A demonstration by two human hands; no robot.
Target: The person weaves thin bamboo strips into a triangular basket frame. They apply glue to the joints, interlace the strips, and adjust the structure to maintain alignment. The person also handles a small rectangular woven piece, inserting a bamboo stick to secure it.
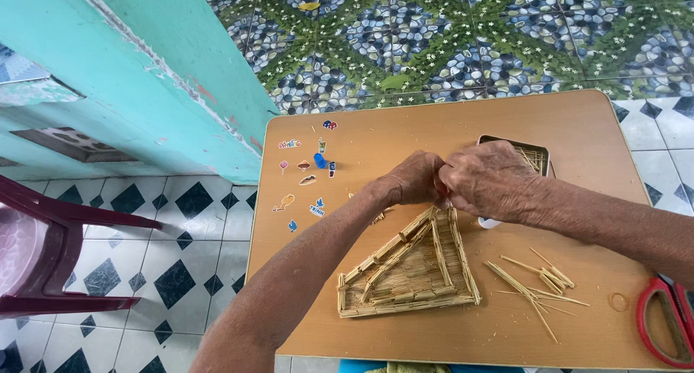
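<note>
Grip: the left hand (413, 179) and right hand (490, 181) meet knuckle to knuckle, both clenched; whatever is pinched between them is hidden by the fingers, so what they grasp cannot be told.

Frame: 1 triangular straw frame (408, 268) lies flat on the wooden table (448, 120), just below the grip, its top corner right under the joined fingers.

Axis: the frame's long base runs left to right, well below the grip; its point aims up at the hands.

Nearer hand: both sit over the point; the left hand is a touch closer to the slanted left edge, the right hand to the upright right edge.

Loose sticks: 1 scattered bunch of thin sticks (538, 286) lies below and right of the grip, apart from the frame; too many overlap to count.

Tin: 1 shallow metal tin (533, 155) with more sticks sits just behind the right hand, partly covered by it.

Scissors: 1 pair of red-handled scissors (665, 319), far right of the grip at the table edge.

Rubber band: 1 small rubber band (618, 301), beside the scissors.

Stickers: a cluster of small coloured stickers (311, 174) left of the grip.
</note>
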